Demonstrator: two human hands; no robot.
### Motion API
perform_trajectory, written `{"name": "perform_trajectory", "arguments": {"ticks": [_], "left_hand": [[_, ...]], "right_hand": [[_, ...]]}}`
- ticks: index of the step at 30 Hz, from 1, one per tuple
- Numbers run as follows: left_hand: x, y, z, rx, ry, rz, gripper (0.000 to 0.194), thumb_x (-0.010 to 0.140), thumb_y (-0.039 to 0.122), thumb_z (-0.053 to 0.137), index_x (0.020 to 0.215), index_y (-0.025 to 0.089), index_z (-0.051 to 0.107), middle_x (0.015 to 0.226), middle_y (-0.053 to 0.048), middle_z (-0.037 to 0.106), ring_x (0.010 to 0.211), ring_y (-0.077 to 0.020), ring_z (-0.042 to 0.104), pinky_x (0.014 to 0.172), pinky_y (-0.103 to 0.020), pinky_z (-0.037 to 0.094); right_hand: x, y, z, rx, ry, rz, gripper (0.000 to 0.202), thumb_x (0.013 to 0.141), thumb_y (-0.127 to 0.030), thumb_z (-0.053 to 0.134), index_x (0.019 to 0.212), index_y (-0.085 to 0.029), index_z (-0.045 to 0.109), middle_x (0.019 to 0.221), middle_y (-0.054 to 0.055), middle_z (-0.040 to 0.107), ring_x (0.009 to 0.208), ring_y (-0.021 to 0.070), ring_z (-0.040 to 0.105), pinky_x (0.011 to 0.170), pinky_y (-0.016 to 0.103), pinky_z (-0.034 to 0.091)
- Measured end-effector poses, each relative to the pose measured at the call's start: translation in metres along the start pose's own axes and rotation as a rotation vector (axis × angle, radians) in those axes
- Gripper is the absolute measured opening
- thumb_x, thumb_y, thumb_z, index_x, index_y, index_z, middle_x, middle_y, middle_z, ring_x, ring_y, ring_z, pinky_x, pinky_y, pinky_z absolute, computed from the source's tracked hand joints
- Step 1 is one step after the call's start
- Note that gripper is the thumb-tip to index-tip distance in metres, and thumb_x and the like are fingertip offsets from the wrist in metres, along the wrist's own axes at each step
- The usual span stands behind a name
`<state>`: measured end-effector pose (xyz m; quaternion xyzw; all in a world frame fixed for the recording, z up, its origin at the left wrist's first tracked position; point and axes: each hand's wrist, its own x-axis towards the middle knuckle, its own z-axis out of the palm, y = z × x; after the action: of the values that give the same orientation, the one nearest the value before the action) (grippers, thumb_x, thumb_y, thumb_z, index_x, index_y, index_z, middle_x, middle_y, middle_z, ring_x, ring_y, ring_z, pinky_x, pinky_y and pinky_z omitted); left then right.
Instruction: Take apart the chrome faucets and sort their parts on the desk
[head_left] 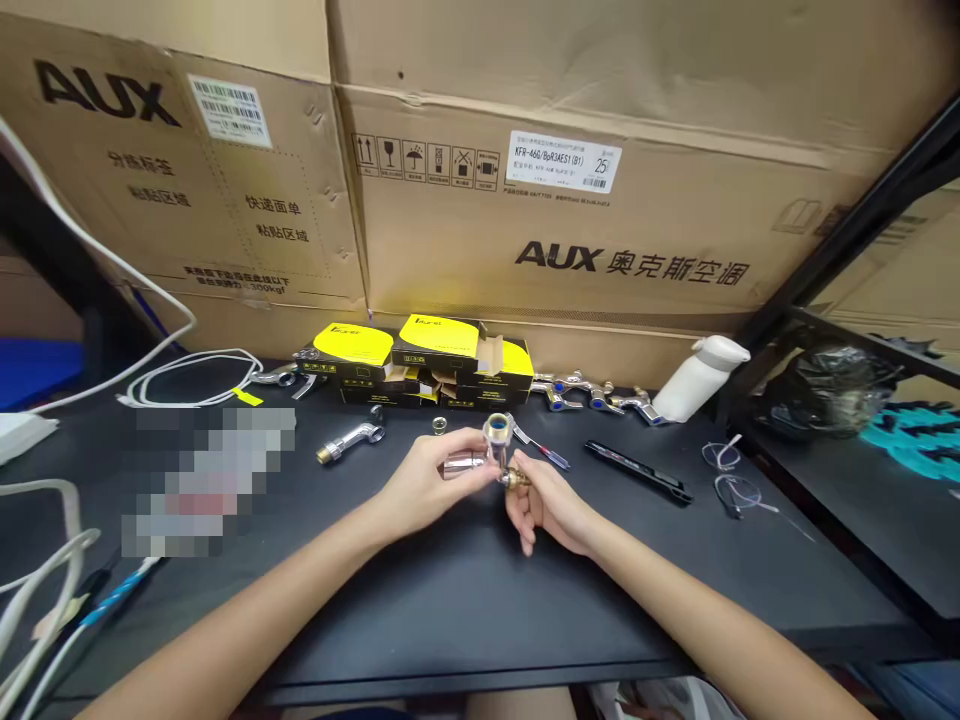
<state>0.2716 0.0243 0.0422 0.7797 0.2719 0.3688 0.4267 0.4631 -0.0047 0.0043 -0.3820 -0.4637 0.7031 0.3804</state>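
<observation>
My left hand [426, 482] is closed round a chrome faucet body [496, 436], above the middle of the black table. Its round open socket faces up and toward me. Low on the right side of the body sits a brass threaded fitting [516, 479], gripped by the thumb and fingers of my right hand [551, 508]; its lower fingers hang loosely curled. Whether the fitting is screwed in or only touching, I cannot tell. Just behind my left hand lies a small metal ring [439, 426]. A thin tool with a red and blue end [553, 456] rests beyond my right hand.
Yellow-and-black boxes [435, 345] are stacked at the back. Chrome faucet parts lie beside them [592, 390], with another faucet piece [352, 438] at left. Rightward are a black utility knife [637, 470], eyeglasses [735, 485] and a tilted white bottle [697, 380]. White cables [187, 375] run along the left.
</observation>
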Motion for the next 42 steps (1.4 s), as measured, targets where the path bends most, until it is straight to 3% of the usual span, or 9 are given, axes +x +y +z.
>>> {"name": "perform_trajectory", "arguments": {"ticks": [4,6,15,22,27,32,35,38,42], "left_hand": [[-0.006,-0.002,0.005,0.283,-0.105,0.393,0.022,0.088,0.021,0.055,0.11,0.018,0.061,0.106,-0.008,0.067,0.096,-0.0169,0.062,0.086,-0.026,0.049],[-0.008,-0.003,0.007,0.348,-0.108,0.472,0.024,0.089,0.019,0.053,0.113,0.019,0.059,0.109,-0.008,0.066,0.1,-0.0171,0.061,0.086,-0.026,0.048],[-0.011,0.005,0.015,0.153,-0.005,0.151,0.017,0.089,0.029,0.053,0.1,0.019,0.061,0.092,-0.005,0.061,0.083,-0.0148,0.058,0.077,-0.026,0.05],[-0.002,0.005,0.011,-0.274,0.027,-0.245,0.029,0.086,0.042,0.053,0.102,0.018,0.056,0.086,-0.004,0.06,0.076,-0.0167,0.06,0.056,-0.028,0.058],[0.004,-0.005,0.006,-0.233,0.121,-0.267,0.033,0.084,0.044,0.056,0.099,0.016,0.059,0.078,-0.003,0.06,0.07,-0.0163,0.058,0.051,-0.025,0.054],[0.003,-0.01,0.005,-0.064,0.138,-0.226,0.03,0.084,0.045,0.054,0.097,0.018,0.061,0.076,-0.001,0.062,0.063,-0.0137,0.055,0.051,-0.023,0.048],[0.003,-0.009,0.003,0.037,0.165,-0.164,0.027,0.085,0.042,0.054,0.094,0.018,0.062,0.082,-0.002,0.065,0.076,-0.0162,0.06,0.071,-0.027,0.048],[0.004,-0.008,0.002,0.043,0.177,-0.142,0.027,0.086,0.041,0.053,0.096,0.018,0.063,0.086,-0.002,0.067,0.083,-0.0173,0.061,0.079,-0.029,0.046],[0.006,-0.006,-0.001,0.019,0.163,-0.162,0.027,0.083,0.041,0.057,0.094,0.018,0.064,0.084,-0.002,0.067,0.081,-0.0177,0.061,0.077,-0.028,0.046]], "right_hand": [[-0.001,0.003,0.001,-0.044,-0.016,-0.02,0.052,0.087,-0.06,0.044,0.057,-0.017,0.044,0.035,-0.009,0.034,0.023,0.0031,0.023,0.025,0.019,0.038],[-0.001,0.005,0.003,-0.041,-0.004,-0.098,0.051,0.087,-0.056,0.047,0.054,-0.018,0.041,0.037,-0.012,0.025,0.026,0.0021,0.018,0.026,0.019,0.041],[-0.003,0.016,0.006,-0.067,0.079,-0.173,0.047,0.089,-0.054,0.044,0.056,-0.021,0.037,0.044,-0.011,0.018,0.031,0.005,0.018,0.031,0.023,0.044],[-0.018,-0.002,0.001,-0.707,0.122,-0.448,0.03,0.09,-0.041,0.051,0.07,-0.019,0.047,0.057,-0.004,0.047,0.05,0.0102,0.05,0.052,0.024,0.044],[-0.012,-0.002,-0.002,-0.522,0.156,-0.398,0.03,0.078,-0.039,0.068,0.095,-0.019,0.054,0.075,0.0,0.06,0.056,0.0112,0.057,0.054,0.025,0.05],[-0.001,0.003,-0.006,-0.289,0.097,-0.173,0.04,0.087,-0.053,0.049,0.074,-0.015,0.055,0.058,0.003,0.062,0.043,0.0129,0.059,0.04,0.025,0.048],[0.0,-0.001,-0.008,-0.233,0.062,-0.198,0.03,0.075,-0.042,0.07,0.086,-0.016,0.06,0.079,0.006,0.068,0.066,0.0165,0.067,0.051,0.026,0.056],[-0.001,-0.004,-0.008,-0.197,0.086,-0.216,0.047,0.065,-0.033,0.08,0.105,-0.019,0.059,0.103,0.008,0.067,0.089,0.0204,0.067,0.063,0.03,0.059],[-0.002,-0.003,-0.007,-0.26,0.09,-0.161,0.032,0.08,-0.044,0.064,0.089,-0.013,0.063,0.078,0.009,0.069,0.063,0.0174,0.067,0.057,0.032,0.057]]}}
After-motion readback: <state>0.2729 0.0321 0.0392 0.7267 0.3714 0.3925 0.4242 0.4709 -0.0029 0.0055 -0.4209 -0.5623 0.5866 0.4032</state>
